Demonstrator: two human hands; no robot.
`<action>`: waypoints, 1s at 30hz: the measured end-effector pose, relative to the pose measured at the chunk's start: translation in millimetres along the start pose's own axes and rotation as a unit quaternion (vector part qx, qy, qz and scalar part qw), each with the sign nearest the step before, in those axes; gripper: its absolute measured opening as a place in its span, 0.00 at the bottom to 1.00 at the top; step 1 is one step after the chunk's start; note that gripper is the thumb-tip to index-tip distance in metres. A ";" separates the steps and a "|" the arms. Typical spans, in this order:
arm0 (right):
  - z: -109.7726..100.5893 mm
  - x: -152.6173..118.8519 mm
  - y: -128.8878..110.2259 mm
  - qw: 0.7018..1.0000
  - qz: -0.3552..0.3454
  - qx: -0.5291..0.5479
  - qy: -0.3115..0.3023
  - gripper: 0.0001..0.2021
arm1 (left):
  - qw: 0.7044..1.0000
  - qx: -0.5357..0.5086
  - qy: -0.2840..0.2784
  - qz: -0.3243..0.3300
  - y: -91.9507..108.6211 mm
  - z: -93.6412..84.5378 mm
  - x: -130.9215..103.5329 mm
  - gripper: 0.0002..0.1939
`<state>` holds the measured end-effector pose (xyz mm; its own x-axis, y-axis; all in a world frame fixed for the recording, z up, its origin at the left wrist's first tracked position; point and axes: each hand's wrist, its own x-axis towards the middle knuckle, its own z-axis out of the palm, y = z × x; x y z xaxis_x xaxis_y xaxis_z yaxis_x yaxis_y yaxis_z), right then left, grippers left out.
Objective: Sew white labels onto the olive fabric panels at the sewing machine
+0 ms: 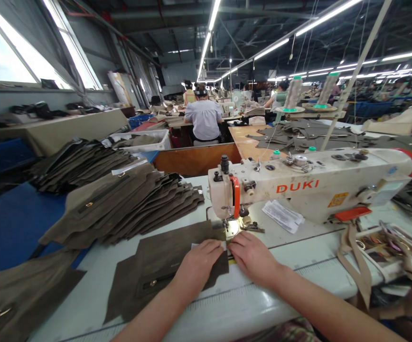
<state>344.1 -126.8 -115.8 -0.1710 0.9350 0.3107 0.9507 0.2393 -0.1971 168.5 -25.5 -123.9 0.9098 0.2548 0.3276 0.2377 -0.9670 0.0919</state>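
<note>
A dark olive fabric panel with a short zipper lies on the sewing machine table, its upper right edge near the lit presser foot. My left hand rests on the panel, fingers together and curled down, gripping it by its right side. A small white label peeks out at those fingertips. Just right of it, my right hand has its fingers bent and pressed together at the panel's edge, in front of the needle area; the fingertips are partly hidden. The white sewing machine stands directly beyond both hands.
Stacked olive panels lie to the left, and another panel sits nearer. White labels rest on the machine bed. A tray of small items and beige straps is at right. A person sits ahead.
</note>
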 end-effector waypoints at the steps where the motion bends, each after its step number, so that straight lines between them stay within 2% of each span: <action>1: 0.1 0.2 -0.1 1.000 0.001 0.002 0.004 0.09 | 1.000 0.002 -0.002 0.002 -0.3 -0.1 0.1 0.19; 10: -2.0 3.4 -3.6 1.000 0.019 -0.008 -0.018 0.09 | 0.999 0.016 -0.029 0.001 -0.5 -2.0 -4.7 0.20; 16: -0.8 7.6 0.5 1.000 0.004 -0.014 -0.018 0.09 | 0.999 0.005 -0.033 -0.018 1.6 -3.5 -10.1 0.21; 20: -1.3 16.0 7.2 0.999 -0.002 -0.034 -0.031 0.08 | 0.999 0.021 -0.031 -0.037 -2.2 3.8 0.0 0.21; 25: -1.5 23.9 15.2 0.998 0.028 -0.044 -0.039 0.09 | 0.998 0.018 -0.031 -0.048 -8.2 8.3 18.7 0.19; 30: 0.3 23.2 17.6 0.998 0.035 -0.045 -0.034 0.09 | 0.999 0.008 -0.020 -0.038 -10.1 10.0 20.6 0.20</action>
<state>356.7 -100.9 -112.4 -0.1168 0.9651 0.2345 0.9798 0.1505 -0.1316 188.2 -10.5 -127.5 0.9019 0.3266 0.2826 0.3109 -0.9452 0.1001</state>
